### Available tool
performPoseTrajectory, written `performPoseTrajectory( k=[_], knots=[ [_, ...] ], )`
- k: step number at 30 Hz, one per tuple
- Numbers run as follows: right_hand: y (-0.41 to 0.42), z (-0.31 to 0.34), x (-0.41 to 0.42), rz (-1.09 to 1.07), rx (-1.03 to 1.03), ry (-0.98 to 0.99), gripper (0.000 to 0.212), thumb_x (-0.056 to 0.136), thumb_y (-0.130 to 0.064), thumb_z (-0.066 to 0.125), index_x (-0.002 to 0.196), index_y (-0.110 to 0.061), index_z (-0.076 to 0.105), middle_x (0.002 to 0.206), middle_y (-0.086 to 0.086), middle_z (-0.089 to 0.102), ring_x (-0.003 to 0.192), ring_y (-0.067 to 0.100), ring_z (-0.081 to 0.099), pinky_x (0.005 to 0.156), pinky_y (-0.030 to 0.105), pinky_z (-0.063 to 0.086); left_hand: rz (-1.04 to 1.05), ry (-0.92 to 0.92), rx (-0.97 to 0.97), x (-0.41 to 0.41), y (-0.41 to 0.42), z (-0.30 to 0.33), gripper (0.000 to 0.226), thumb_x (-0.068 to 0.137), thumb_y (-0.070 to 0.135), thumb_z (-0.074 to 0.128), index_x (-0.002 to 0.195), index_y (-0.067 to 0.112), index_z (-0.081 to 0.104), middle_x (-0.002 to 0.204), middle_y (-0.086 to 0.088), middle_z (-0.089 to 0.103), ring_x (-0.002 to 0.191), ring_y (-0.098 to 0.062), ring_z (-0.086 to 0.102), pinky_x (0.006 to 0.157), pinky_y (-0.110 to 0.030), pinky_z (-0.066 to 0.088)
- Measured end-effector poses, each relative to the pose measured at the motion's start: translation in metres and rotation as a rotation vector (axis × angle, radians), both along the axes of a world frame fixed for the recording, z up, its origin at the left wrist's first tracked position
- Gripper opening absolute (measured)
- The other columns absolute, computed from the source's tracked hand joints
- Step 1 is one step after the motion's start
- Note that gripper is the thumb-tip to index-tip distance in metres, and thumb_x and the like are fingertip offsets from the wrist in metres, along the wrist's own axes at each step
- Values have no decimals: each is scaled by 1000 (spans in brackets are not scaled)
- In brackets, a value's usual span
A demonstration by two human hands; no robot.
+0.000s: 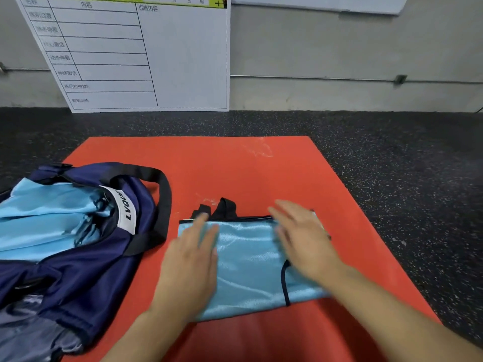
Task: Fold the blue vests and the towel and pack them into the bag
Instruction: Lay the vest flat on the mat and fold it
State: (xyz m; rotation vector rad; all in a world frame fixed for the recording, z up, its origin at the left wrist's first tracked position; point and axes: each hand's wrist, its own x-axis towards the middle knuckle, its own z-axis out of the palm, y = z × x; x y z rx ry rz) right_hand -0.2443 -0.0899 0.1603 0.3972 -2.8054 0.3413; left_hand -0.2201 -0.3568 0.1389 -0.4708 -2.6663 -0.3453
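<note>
A folded light-blue vest [248,262] with black trim lies on the red mat [209,163], in front of me. My left hand [192,259] lies flat on its left part, fingers straight. My right hand [300,236] presses flat on its right part, fingers straight and slightly blurred. To the left sits an open navy bag [99,259] with black straps and a white label. Light-blue fabric [44,218] shows inside the bag's opening. I see no towel.
The red mat lies on a dark speckled floor [392,158]. A white board with a printed table [146,56] leans against the grey wall behind the mat.
</note>
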Motion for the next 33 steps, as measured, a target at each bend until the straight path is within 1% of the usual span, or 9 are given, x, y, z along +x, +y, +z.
performPoseTrajectory(
  k=[3, 8, 13, 17, 21, 24, 27, 30, 33],
  knots=[
    [-63, -21, 13, 135, -23, -134, 62, 104, -41, 18, 159, -16, 33, 168, 1, 25, 156, 18, 17, 126, 37, 6, -214, -19, -71, 2, 22, -24, 49, 98, 21, 39, 140, 4, 57, 155, -14, 45, 142, -29, 46, 112, -46, 32],
    [-73, -45, 19, 115, 88, -280, 71, 99, -48, 1, 164, -20, 11, 171, -6, 7, 157, 11, -4, 126, 37, -8, -117, -149, -138, 2, 14, -48, 62, 97, 37, 37, 148, 3, 47, 156, -12, 44, 146, -24, 40, 118, -42, 22],
    [13, -44, 0, -175, 160, -352, 62, 107, -48, 9, 164, -27, -1, 170, -8, -11, 155, 11, -16, 126, 36, -9, 35, -212, -126, -12, -16, -52, 71, 98, 50, 29, 155, 9, 38, 162, -6, 35, 151, -20, 29, 123, -38, 11],
    [49, -31, 3, -375, 211, -387, 61, 107, -46, 5, 163, -23, -6, 169, -4, -16, 155, 15, -17, 127, 40, -7, 168, -189, -79, -9, -14, -42, 71, 96, 46, 27, 152, 4, 41, 162, -11, 34, 152, -22, 27, 123, -38, 8],
    [-26, -21, 11, -93, 148, -169, 61, 108, -39, 15, 162, -12, 6, 169, 1, -4, 158, 21, -4, 127, 39, -4, 28, -123, -79, 2, 13, -28, 61, 96, 31, 34, 147, -1, 47, 157, -16, 41, 148, -29, 37, 119, -46, 20],
    [-75, -38, 25, 179, 131, -198, 66, 104, -44, 11, 163, -13, 17, 169, -1, 8, 158, 17, 5, 128, 37, -1, -129, -152, -114, 11, 29, -41, 59, 99, 31, 32, 148, 1, 46, 157, -15, 41, 146, -28, 40, 118, -43, 21],
    [-44, -41, 13, 37, 162, -307, 71, 101, -50, 1, 164, -18, 4, 169, -6, -8, 157, 14, -9, 126, 35, -10, -54, -192, -140, 0, 7, -49, 68, 99, 45, 27, 154, 6, 38, 162, -10, 34, 151, -24, 31, 121, -40, 15],
    [8, -39, -2, -174, 181, -373, 63, 108, -45, 12, 164, -18, -2, 170, -3, -11, 156, 14, -13, 127, 37, -8, 52, -262, -144, -8, -18, -46, 78, 96, 54, 12, 161, 13, 22, 168, -2, 19, 156, -17, 11, 126, -36, 2],
    [23, -31, -7, -312, 220, -423, 65, 108, -47, 8, 162, -16, -8, 170, 0, -17, 155, 15, -18, 127, 39, -9, 126, -219, -146, -2, -17, -38, 75, 96, 47, 19, 156, 5, 33, 164, -10, 30, 154, -23, 22, 124, -40, 8]
  ],
)
